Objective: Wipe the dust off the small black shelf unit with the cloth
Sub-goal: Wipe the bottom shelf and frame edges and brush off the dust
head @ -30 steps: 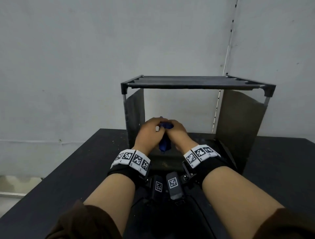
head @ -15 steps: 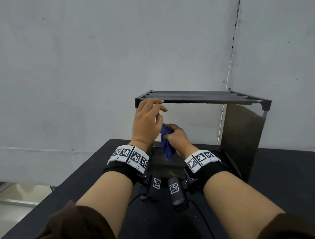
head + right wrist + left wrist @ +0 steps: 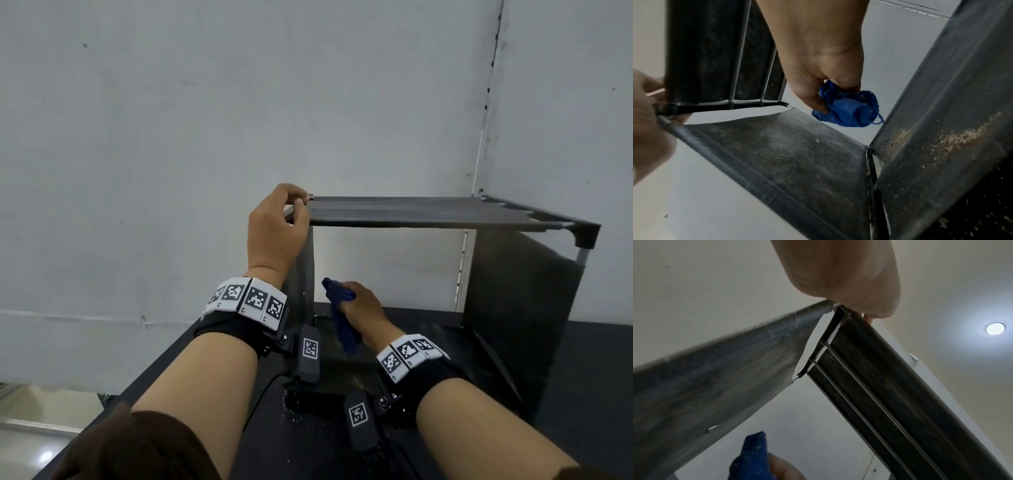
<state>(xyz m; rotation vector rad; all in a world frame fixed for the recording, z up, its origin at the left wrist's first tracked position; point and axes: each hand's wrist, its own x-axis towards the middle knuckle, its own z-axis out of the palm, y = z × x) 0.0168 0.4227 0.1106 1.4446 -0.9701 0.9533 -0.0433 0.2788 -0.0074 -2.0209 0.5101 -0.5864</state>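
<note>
The small black shelf unit (image 3: pixel 428 214) stands on a dark table against the wall, with a flat top, grey side panels and an open front. My left hand (image 3: pixel 274 229) grips its top front-left corner (image 3: pixel 835 309), fingers curled over the edge. My right hand (image 3: pixel 363 308) holds a bunched blue cloth (image 3: pixel 339 308) low inside the opening, beside the left side panel (image 3: pixel 787 146), not touching it. The right wrist view shows the cloth (image 3: pixel 849 110) clutched between fingers and thumb. Dust and pale crumbs (image 3: pixel 951 138) lie on the bottom shelf. The cloth's tip (image 3: pixel 754 451) shows in the left wrist view.
The dark table (image 3: pixel 212 356) reaches out to the left and right of the unit, with its left edge dropping to a pale floor (image 3: pixel 41 411). A grey wall (image 3: pixel 205 120) stands close behind, with a corner seam (image 3: pixel 489 102) at the right.
My left hand left the cloth, rose and took hold of the shelf's top left corner. The right hand kept the cloth low inside the unit. The head view shifted upward.
</note>
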